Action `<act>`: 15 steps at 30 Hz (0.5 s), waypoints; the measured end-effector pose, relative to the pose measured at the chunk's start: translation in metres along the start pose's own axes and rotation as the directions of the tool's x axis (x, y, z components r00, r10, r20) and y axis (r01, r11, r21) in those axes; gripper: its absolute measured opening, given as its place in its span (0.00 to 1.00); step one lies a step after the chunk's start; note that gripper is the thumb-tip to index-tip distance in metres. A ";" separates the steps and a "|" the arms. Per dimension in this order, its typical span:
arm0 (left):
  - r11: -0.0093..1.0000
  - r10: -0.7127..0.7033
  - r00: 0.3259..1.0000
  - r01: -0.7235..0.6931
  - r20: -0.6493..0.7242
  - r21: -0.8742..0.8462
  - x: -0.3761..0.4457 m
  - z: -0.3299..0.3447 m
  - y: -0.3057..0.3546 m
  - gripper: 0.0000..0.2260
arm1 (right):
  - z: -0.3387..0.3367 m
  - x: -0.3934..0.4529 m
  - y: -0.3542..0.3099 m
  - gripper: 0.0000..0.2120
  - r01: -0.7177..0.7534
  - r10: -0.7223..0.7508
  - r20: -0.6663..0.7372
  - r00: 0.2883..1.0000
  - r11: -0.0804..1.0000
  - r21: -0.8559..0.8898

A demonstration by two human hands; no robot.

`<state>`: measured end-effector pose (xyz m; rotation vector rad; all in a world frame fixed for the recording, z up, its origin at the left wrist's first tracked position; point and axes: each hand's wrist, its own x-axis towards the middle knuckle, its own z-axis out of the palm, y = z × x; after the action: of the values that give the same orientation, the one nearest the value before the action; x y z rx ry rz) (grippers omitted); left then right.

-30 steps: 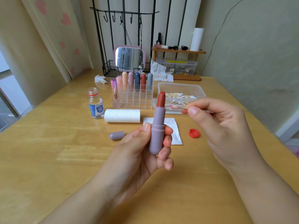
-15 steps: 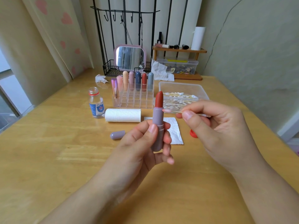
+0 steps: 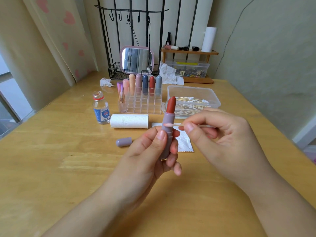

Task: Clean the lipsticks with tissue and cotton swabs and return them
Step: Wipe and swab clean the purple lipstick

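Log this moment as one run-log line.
left hand: holds open lipstick upright | right hand: pinches cotton swab, tip at tube | cap: on table

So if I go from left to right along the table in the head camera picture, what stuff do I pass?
Little bottle → tissue roll → open lipstick held up by the left hand → right hand pinching the cotton swab.

Pink-framed mirror [image 3: 137, 60] upright in black wire rack [image 3: 114, 71] at worktop [image 3: 51, 168] rear, wooden shelf [image 3: 189, 52] beside it, heart-print curtain [image 3: 56, 31] left.
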<state>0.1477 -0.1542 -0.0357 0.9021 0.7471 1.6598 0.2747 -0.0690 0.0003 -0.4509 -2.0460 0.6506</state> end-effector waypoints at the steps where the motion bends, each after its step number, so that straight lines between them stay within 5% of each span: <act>1: 1.000 0.001 1.000 -0.001 -0.002 0.014 0.000 0.000 0.000 0.12 | 0.001 0.000 0.001 0.05 -0.004 0.004 -0.016 1.000 1.000 -0.004; 15: 0.980 0.044 0.999 -0.047 0.017 0.192 -0.003 -0.003 0.005 0.12 | 0.003 -0.002 0.002 0.05 -0.013 0.013 -0.011 1.000 1.000 -0.028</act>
<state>0.1437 -0.1583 -0.0336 1.0713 0.8951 1.6397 0.2734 -0.0692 -0.0030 -0.4836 -2.0455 0.6261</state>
